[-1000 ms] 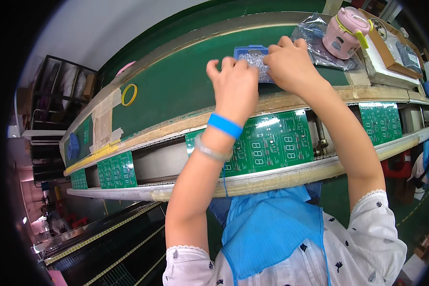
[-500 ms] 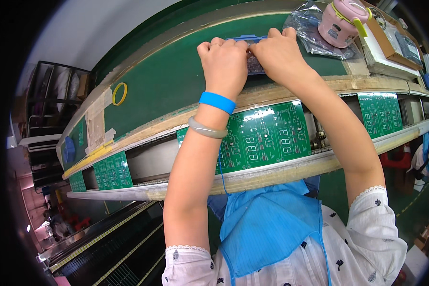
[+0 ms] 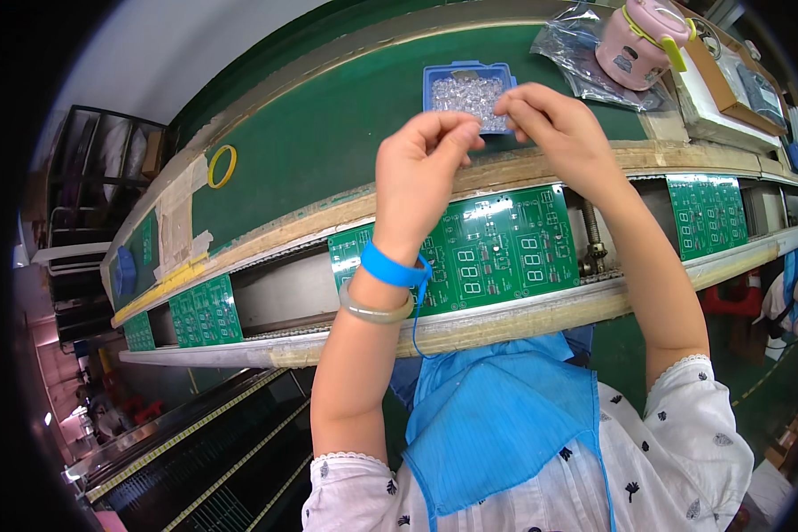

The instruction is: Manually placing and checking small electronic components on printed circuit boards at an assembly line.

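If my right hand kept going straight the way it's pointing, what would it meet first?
Probably the blue tray of clear pieces, though your right hand might pass above it; depth is unclear.

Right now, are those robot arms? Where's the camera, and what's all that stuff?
No robot here: these are a person's bare left hand and right hand. Every picture comes from a camera worn on that person's head, looking down. Its lens makes straight edges look bent. On the green table are a blue box of clear bits and a yellow ring; a pink pot stands off to the right. Nearer the person, green boards lie in a row. The fingers are curled near the box; anything pinched is too small to tell.
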### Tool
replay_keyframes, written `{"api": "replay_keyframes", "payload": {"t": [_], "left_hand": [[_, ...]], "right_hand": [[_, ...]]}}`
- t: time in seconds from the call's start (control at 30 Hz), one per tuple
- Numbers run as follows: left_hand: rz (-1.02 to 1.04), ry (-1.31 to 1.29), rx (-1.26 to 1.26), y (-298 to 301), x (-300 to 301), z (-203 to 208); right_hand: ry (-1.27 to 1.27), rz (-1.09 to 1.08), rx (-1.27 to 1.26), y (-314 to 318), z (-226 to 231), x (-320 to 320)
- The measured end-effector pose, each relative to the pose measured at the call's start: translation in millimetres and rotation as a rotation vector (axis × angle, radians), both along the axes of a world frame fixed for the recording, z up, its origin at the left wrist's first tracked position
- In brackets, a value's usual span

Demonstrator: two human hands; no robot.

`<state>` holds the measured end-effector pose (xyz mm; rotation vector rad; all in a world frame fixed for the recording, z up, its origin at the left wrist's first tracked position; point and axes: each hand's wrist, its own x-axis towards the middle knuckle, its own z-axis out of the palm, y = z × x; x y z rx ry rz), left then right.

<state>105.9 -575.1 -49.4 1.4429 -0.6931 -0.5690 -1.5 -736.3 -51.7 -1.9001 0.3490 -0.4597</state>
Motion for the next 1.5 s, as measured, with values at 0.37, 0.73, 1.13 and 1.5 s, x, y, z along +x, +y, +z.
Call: {"api": "replay_keyframes", "payload": {"t": [0.37,0.73,1.13,1.5], "left_hand": [[-0.218,0.353,0.086,7.6,-27.3,-21.4],[-0.237,0.386,0.066,6.7,-32.5,-35.3],[-0.193,0.47,0.073,7.9,-34.4,-37.9],[-0.15,0.288,0.091,10.1,-35.8,-42.2]], "right_hand": [[0.131,0.009,0.651,5.9,-17.7,-59.2],[0.093,0.043,0.534,5.9,-29.4,-68.4],[0.099,0.039,0.394,4.2,-32.5,-75.1],[0.174,0.024,0.357,1.2,-33.1,-74.5]]}}
